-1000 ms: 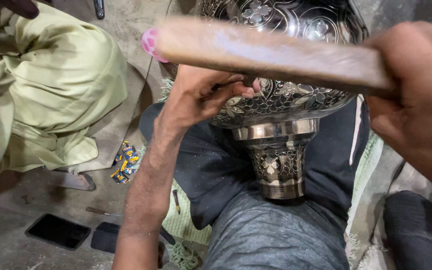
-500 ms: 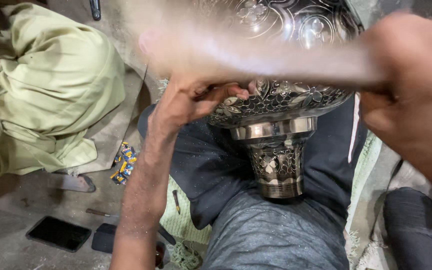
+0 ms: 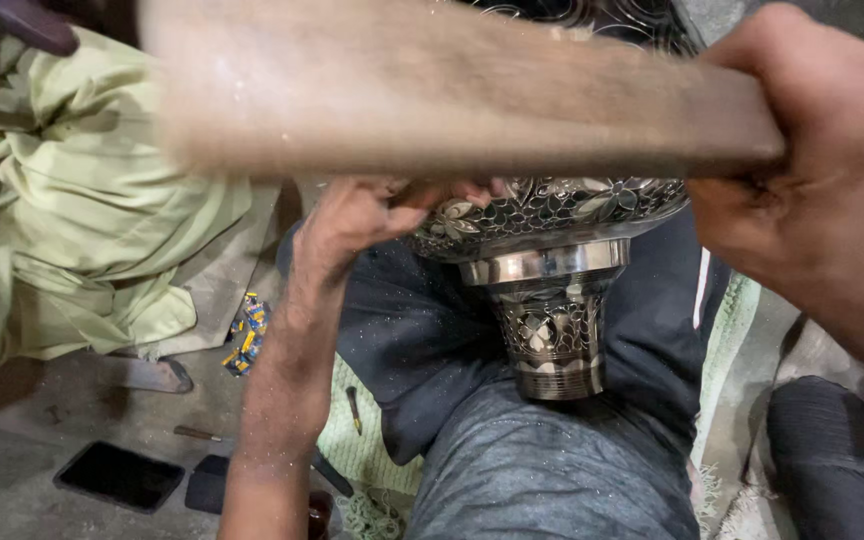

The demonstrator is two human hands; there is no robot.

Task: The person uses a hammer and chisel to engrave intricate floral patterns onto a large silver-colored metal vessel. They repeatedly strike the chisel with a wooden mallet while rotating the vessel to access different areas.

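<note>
Silvery engraved metal forms the vase [image 3: 552,260], its bowl cut with flower and leaf patterns on a dark ground, narrowing to a smooth polished collar and a patterned, threaded foot that rests on the person's lap in dark dusty trousers [image 3: 552,470]. Left hand [image 3: 362,215] presses against the side of the bowl, fingers curled up along its curve with something small pinched at the fingertips that is too hidden to name; the forearm rises steeply from below, flecked with fine dust. Right hand [image 3: 822,190] is closed tightly round the end of a broad wooden mallet [image 3: 452,95], blurred, rough-grained and pale, which stretches across above the left hand and covers the top of the vase. Left of the left arm lies pale green creased cloth [image 3: 82,210] of another seated person, close by. Below that arm the grey floor [image 3: 42,480] carries two flat dark phones [image 3: 120,476], a small colourful wrapper [image 3: 248,335] and a thin nail-like tool [image 3: 353,408]
</note>
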